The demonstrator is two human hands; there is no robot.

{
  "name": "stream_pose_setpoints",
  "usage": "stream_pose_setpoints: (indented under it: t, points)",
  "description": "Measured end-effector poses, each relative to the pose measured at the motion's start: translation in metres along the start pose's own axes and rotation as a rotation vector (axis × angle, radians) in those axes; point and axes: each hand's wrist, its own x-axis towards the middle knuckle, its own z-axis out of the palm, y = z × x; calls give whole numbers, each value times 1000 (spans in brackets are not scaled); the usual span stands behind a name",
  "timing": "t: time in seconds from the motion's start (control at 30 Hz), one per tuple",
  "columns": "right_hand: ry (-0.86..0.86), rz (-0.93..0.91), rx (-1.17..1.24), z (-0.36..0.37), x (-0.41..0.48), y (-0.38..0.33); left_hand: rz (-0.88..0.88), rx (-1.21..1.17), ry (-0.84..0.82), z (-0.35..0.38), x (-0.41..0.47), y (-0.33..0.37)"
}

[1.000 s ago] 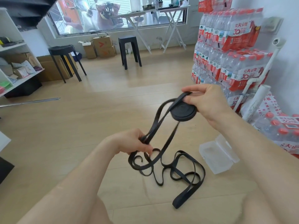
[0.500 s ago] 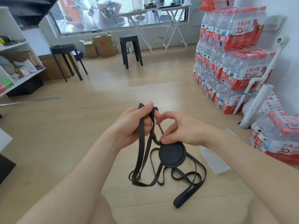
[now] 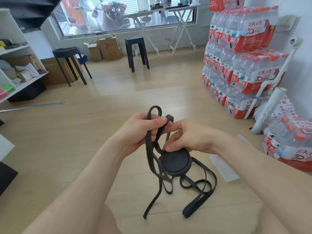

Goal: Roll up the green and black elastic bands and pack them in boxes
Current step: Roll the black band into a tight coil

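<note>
Above the wooden floor point(image 3: 84, 149), the right hand point(image 3: 190, 139) pinched a half-wound roll point(image 3: 175, 162) of black elastic band point(image 3: 199, 188). The left hand point(image 3: 143, 130) curled its fingers round loose strands. Much band lay unrolled at six o'clock, and the clear box point(image 3: 224, 169) at three o'clock looked unpacked. No green band showed.

Black band point(image 3: 175, 163), clear box point(image 3: 224, 169) on floor point(image 3: 118, 102)

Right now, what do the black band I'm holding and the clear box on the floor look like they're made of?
Black band: looks like matte elastic fabric, possibly rubber; it hangs limp, folds into soft loops and shows no shine. Clear box: probably translucent, slightly frosted plastic; the floor tone shows through it.
</note>
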Motion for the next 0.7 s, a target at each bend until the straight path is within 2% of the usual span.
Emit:
stream_pose_setpoints:
  t: [0.2,0.3,0.37,0.53,0.63,0.7]
  points:
    - [-7,2,317,1,5,6,-22,165,31,4,-1,4]
    - [-57,9,339,7,7,8,-34,236,43,6,-1,3]
    - [-21,2,339,8,8,6,-26,275,56,7,-2,3]
    - [48,-96,512,-9,7,2,0,272,130,-5,-1,1]
    - [88,-175,606,-25,0,0,-72,288,34,-10,-5,-2]
    - [106,-218,682,-34,-4,-1,-50,229,40,-9,-5,-6]
